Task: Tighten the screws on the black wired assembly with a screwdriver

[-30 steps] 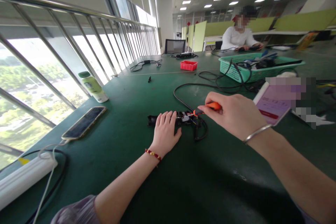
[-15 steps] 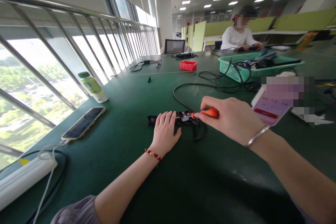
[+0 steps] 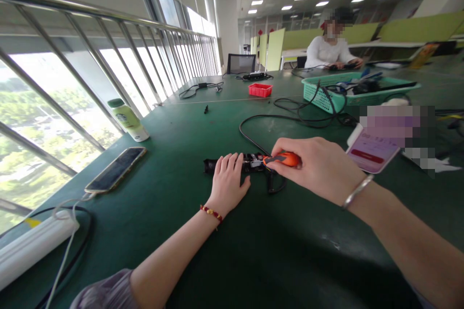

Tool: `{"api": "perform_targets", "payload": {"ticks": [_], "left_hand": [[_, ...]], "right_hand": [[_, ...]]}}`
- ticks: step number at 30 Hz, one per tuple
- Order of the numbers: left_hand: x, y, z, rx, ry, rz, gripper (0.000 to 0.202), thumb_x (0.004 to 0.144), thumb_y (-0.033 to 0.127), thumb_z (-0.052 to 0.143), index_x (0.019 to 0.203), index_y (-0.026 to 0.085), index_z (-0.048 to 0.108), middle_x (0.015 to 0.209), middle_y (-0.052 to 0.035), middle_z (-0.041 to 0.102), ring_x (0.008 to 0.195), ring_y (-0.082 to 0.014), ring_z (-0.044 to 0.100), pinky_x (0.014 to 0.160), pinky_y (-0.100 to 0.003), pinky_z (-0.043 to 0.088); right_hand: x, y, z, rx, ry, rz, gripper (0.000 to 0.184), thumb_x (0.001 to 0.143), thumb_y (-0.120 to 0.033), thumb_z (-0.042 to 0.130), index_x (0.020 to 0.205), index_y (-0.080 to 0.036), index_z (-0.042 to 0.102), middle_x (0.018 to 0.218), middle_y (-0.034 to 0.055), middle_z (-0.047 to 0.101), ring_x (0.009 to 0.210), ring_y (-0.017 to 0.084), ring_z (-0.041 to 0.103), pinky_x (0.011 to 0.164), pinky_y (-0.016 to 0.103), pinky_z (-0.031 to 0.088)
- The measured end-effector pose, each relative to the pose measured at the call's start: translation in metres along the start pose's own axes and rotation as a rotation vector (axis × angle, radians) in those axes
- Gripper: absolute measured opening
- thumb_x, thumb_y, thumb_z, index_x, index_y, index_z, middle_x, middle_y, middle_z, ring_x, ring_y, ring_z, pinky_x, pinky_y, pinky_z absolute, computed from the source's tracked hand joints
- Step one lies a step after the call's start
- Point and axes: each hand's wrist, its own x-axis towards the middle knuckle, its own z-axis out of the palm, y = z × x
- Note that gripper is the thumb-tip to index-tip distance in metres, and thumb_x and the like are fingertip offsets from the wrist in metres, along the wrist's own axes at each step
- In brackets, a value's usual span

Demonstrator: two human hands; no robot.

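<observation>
In front of me on the green table (image 3: 174, 231) lies a long black device (image 3: 250, 166) with its inner parts exposed and a black cable at its right end. My left hand (image 3: 228, 178) lies across its middle and left part, fingers over the top and thumb on the near side, holding it down. In my right hand (image 3: 308, 164) is a screwdriver (image 3: 286, 158) with an orange and grey handle. Its metal shaft points left, low over the exposed parts; the exact spot where the tip meets them is too small to tell.
To the left are a dark phone (image 3: 116, 170), a green-capped bottle (image 3: 128, 120) and a white power strip (image 3: 36, 246). A red tray (image 3: 260, 90) and a green basket (image 3: 322, 99) stand farther back. A lit phone (image 3: 377, 152) leans at right. A person (image 3: 328, 53) sits across.
The screwdriver handle has turned in my right hand, so its grey patch now shows. My right fingers and wrist have shifted slightly; my left hand and the device stay put.
</observation>
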Motion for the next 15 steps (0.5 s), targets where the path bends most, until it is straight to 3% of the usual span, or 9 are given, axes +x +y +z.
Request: {"api": "perform_targets", "payload": {"ticks": [4, 7, 10, 12, 15], "left_hand": [[0.0000, 0.0001, -0.0007, -0.005, 0.000, 0.001, 0.055, 0.084, 0.031, 0.051, 0.134, 0.009, 0.041, 0.132, -0.0142, 0.051, 0.125, -0.0292, 0.042, 0.111, -0.047, 0.028], [-0.0002, -0.0002, -0.0004, -0.014, 0.007, 0.004, 0.055, 0.084, 0.030, 0.051, 0.134, 0.010, 0.041, 0.132, -0.0144, 0.050, 0.125, -0.0289, 0.042, 0.111, -0.048, 0.029], [-0.0003, -0.0005, 0.0001, -0.020, 0.010, 0.002, 0.055, 0.084, 0.030, 0.051, 0.134, 0.010, 0.041, 0.132, -0.0143, 0.051, 0.125, -0.0286, 0.042, 0.111, -0.048, 0.028], [-0.0003, -0.0005, 0.0001, -0.023, 0.010, 0.002, 0.055, 0.084, 0.030, 0.051, 0.134, 0.010, 0.041, 0.132, -0.0146, 0.051, 0.125, -0.0286, 0.042, 0.111, -0.048, 0.028], [-0.0002, -0.0002, -0.0003, -0.025, 0.014, 0.006, 0.055, 0.084, 0.030, 0.051, 0.134, 0.010, 0.041, 0.132, -0.0151, 0.051, 0.125, -0.0291, 0.042, 0.111, -0.048, 0.029]], "right_hand": [[0.0023, -0.0004, 0.0009, -0.054, 0.008, 0.100, 0.020, 0.083, -0.043, 0.054, 0.076, -0.026, 0.060, 0.056, -0.0032, 0.060, 0.053, 0.016, 0.055, 0.047, 0.024, 0.029], [0.0032, 0.0012, 0.0033, -0.014, 0.080, 0.101, 0.014, 0.080, -0.034, 0.060, 0.092, -0.026, 0.060, 0.070, -0.0029, 0.067, 0.062, 0.018, 0.062, 0.051, 0.025, 0.034], [0.0027, 0.0028, 0.0045, 0.044, 0.153, 0.084, 0.030, 0.074, -0.020, 0.062, 0.103, -0.025, 0.055, 0.080, -0.0028, 0.070, 0.066, 0.017, 0.064, 0.053, 0.024, 0.036], [0.0022, 0.0029, 0.0036, 0.047, 0.168, 0.081, 0.029, 0.073, -0.018, 0.062, 0.100, -0.024, 0.054, 0.080, -0.0024, 0.070, 0.066, 0.017, 0.064, 0.053, 0.023, 0.036], [0.0021, 0.0018, 0.0003, 0.005, 0.122, 0.115, 0.017, 0.073, -0.032, 0.066, 0.081, -0.023, 0.054, 0.066, -0.0022, 0.066, 0.057, 0.016, 0.060, 0.049, 0.023, 0.033]]}}
